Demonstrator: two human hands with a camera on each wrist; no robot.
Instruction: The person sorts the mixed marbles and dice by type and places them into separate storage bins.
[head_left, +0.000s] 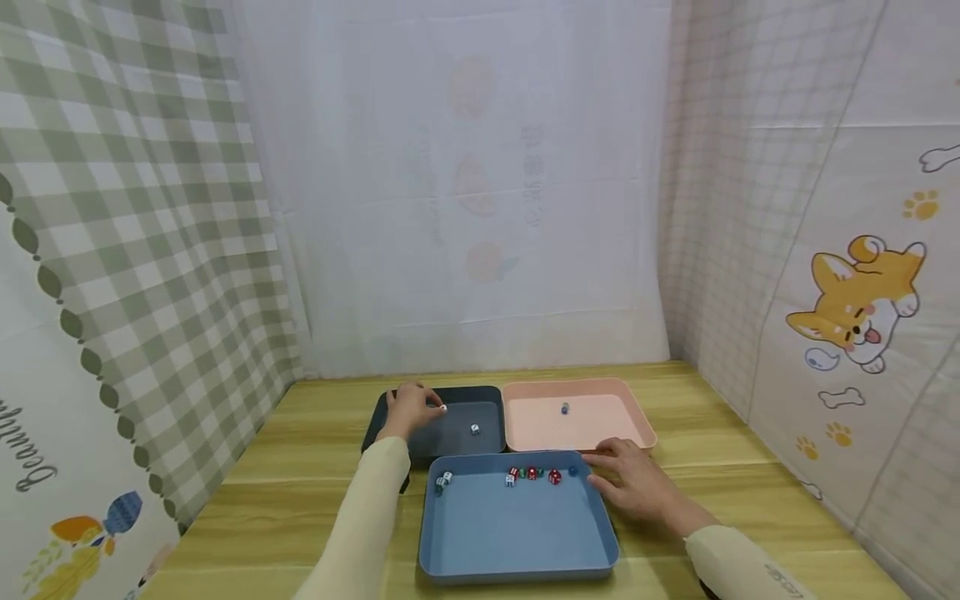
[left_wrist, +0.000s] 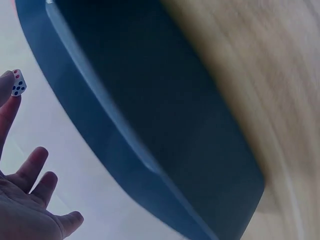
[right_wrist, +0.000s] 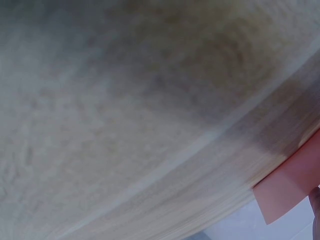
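Note:
My left hand (head_left: 411,408) is over the dark navy tray (head_left: 491,450), pinching a white die (left_wrist: 19,83) between thumb and forefinger while the other fingers spread loosely. Another white die (head_left: 475,429) lies inside that tray. My right hand (head_left: 633,482) rests by the far right corner of the blue tray (head_left: 517,542), fingers relaxed, just in front of the pink tray (head_left: 637,421). Along the blue tray's far side are red dice (head_left: 555,477), small green dice, a white die (head_left: 510,480) and a dark blue die (head_left: 573,471). White and green dice (head_left: 447,477) sit in its far left corner.
A small dark blue die (head_left: 565,408) lies in the pink tray. The three trays stand close together on a wood-grain table (head_left: 285,508). A white cloth (head_left: 480,208) hangs behind, with a checked cloth (head_left: 150,208) on the left and a dog-print cloth (head_left: 862,308) on the right.

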